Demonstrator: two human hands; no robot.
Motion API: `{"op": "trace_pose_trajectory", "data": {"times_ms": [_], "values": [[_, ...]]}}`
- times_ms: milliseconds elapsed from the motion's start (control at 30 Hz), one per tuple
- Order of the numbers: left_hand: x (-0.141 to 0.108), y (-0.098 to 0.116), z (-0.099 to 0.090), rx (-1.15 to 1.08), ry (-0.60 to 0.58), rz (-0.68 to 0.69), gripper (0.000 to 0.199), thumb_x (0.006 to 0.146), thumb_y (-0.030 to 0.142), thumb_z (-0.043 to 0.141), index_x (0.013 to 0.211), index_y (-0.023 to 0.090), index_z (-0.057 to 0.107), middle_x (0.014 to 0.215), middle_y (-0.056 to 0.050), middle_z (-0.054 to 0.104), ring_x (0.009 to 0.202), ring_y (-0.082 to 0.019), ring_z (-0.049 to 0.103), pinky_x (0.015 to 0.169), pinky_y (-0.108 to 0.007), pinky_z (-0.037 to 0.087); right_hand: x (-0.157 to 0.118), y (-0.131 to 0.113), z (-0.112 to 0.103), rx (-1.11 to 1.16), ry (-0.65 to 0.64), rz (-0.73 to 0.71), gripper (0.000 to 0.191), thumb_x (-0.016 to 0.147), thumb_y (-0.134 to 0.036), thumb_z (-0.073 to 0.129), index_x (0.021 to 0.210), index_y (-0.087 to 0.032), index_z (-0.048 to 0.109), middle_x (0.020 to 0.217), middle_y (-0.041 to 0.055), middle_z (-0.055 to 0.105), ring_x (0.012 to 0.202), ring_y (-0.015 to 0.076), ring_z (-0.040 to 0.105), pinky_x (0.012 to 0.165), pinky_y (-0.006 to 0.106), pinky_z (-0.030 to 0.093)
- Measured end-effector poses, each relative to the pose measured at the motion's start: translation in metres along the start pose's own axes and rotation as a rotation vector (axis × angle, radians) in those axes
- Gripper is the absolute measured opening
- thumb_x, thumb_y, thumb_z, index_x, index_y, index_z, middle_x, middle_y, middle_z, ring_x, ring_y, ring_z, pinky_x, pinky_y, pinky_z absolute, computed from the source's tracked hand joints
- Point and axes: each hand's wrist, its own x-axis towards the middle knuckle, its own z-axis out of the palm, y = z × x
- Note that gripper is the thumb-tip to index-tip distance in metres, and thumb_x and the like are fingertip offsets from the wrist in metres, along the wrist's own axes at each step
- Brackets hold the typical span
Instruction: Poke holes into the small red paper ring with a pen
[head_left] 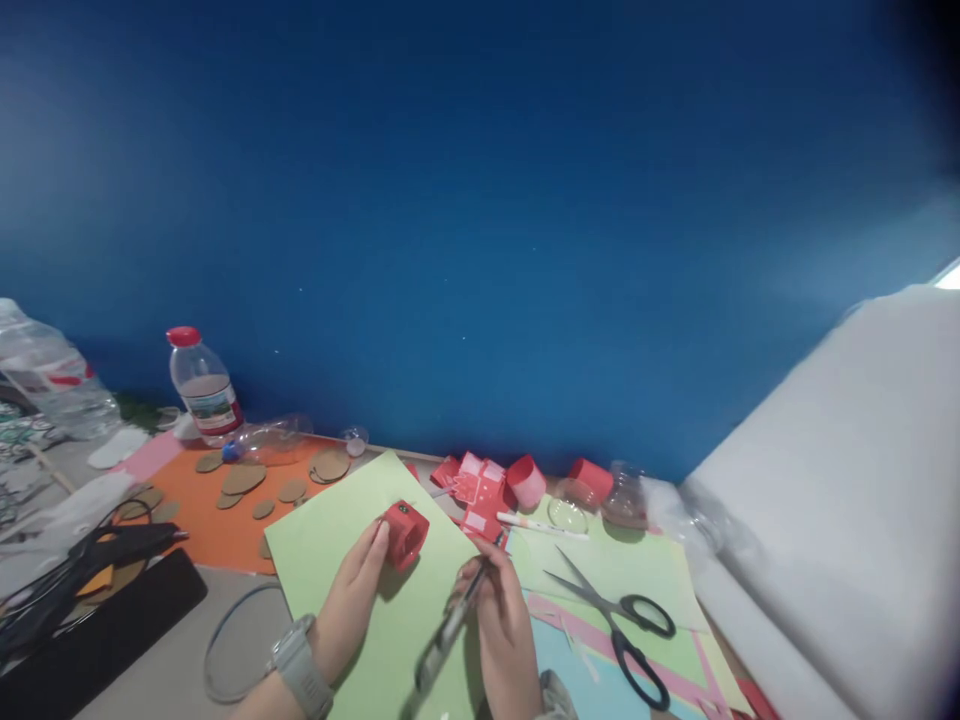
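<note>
My left hand (360,575), a grey watch on its wrist, pinches a small red folded-paper piece (407,533) with a dark mark on top and a hollow side. Both are over a light green paper sheet (337,530). My right hand (499,610) is closed around a slender pen (450,632), black and clear, held slantwise and slightly blurred. Its dark end points away from me, and it is apart from the red piece. Scissors (611,608) with black handles lie open to the right of my right hand. A white marker (541,527) lies beyond that hand.
Red paper pieces (484,490) and rolled red rings (526,482) line the back by the blue wall (480,220). Cardboard discs (244,478) lie on orange paper (202,520) at left. A red-capped bottle (206,390) stands behind. A black glue gun (112,550) lies far left.
</note>
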Motion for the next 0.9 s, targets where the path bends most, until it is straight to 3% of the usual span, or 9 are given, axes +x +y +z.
{"op": "trace_pose_trajectory", "data": {"times_ms": [100, 233, 367, 533, 600, 700, 800, 900], "values": [[0.001, -0.005, -0.004, 0.060, -0.019, 0.005, 0.061, 0.091, 0.061, 0.045, 0.131, 0.016, 0.054, 0.145, -0.009, 0.046, 0.139, -0.026, 0.035, 0.120, -0.044, 0.017, 0.002, 0.006, 0.003, 0.082, -0.031, -0.005, 0.023, 0.089, -0.035, 0.056, 0.105, -0.022, 0.049, 0.095, 0.0076, 0.066, 0.088, 0.0200, 0.067, 0.076, 0.033, 0.056], [0.000, -0.014, -0.010, 0.188, 0.005, -0.010, 0.070, 0.086, 0.066, 0.049, 0.135, 0.016, 0.052, 0.151, -0.010, 0.036, 0.144, -0.027, 0.025, 0.121, -0.045, 0.007, -0.002, 0.004, 0.008, 0.123, 0.008, -0.055, 0.020, 0.093, -0.039, 0.050, 0.087, -0.022, 0.042, 0.077, 0.0009, 0.059, 0.064, 0.0138, 0.059, 0.060, 0.027, 0.052], [-0.004, -0.017, -0.010, 0.272, 0.017, -0.069, 0.072, 0.078, 0.071, 0.055, 0.128, 0.019, 0.061, 0.152, -0.009, 0.034, 0.144, -0.032, 0.021, 0.121, -0.049, 0.009, -0.005, -0.005, 0.008, -0.093, -0.126, -0.006, 0.024, 0.092, -0.042, 0.050, 0.088, -0.019, 0.056, 0.072, 0.0019, 0.057, 0.063, 0.0151, 0.057, 0.060, 0.027, 0.048], [-0.002, -0.009, -0.002, 0.408, -0.244, 0.117, 0.043, 0.088, 0.055, 0.053, 0.109, 0.023, 0.072, 0.144, -0.007, 0.047, 0.143, -0.032, 0.023, 0.119, -0.049, 0.019, 0.001, -0.008, 0.007, -0.259, -0.193, 0.010, 0.024, 0.089, -0.042, 0.056, 0.089, -0.018, 0.060, 0.076, 0.0031, 0.063, 0.068, 0.0170, 0.059, 0.063, 0.026, 0.046], [0.002, -0.009, 0.002, 0.456, -0.293, 0.158, 0.038, 0.090, 0.049, 0.051, 0.109, 0.023, 0.071, 0.142, -0.008, 0.050, 0.142, -0.031, 0.026, 0.118, -0.049, 0.022, 0.003, -0.009, 0.008, -0.311, -0.187, -0.015, 0.025, 0.091, -0.042, 0.052, 0.087, -0.018, 0.058, 0.077, 0.0034, 0.063, 0.069, 0.0171, 0.060, 0.066, 0.026, 0.047], [0.006, -0.012, 0.005, 0.495, -0.302, 0.188, 0.036, 0.091, 0.045, 0.051, 0.114, 0.023, 0.068, 0.145, -0.010, 0.045, 0.141, -0.030, 0.030, 0.117, -0.049, 0.022, 0.005, -0.013, 0.011, -0.356, -0.175, -0.050, 0.028, 0.094, -0.042, 0.045, 0.088, -0.017, 0.057, 0.079, 0.0040, 0.063, 0.069, 0.0176, 0.060, 0.065, 0.027, 0.047], [0.007, -0.011, 0.005, 0.483, -0.310, 0.258, 0.032, 0.093, 0.043, 0.048, 0.097, 0.020, 0.070, 0.139, -0.011, 0.050, 0.142, -0.028, 0.028, 0.117, -0.047, 0.023, 0.005, -0.017, 0.013, -0.391, -0.191, -0.061, 0.029, 0.094, -0.042, 0.044, 0.087, -0.017, 0.057, 0.078, 0.0038, 0.063, 0.069, 0.0185, 0.060, 0.065, 0.028, 0.047], [0.007, -0.005, 0.003, 0.386, -0.220, 0.233, 0.033, 0.092, 0.044, 0.050, 0.083, 0.017, 0.067, 0.131, -0.012, 0.055, 0.140, -0.028, 0.030, 0.117, -0.045, 0.023, 0.003, -0.021, 0.013, -0.432, -0.236, -0.078, 0.027, 0.094, -0.040, 0.044, 0.090, -0.018, 0.060, 0.078, 0.0041, 0.063, 0.071, 0.0193, 0.060, 0.068, 0.030, 0.047]]}}
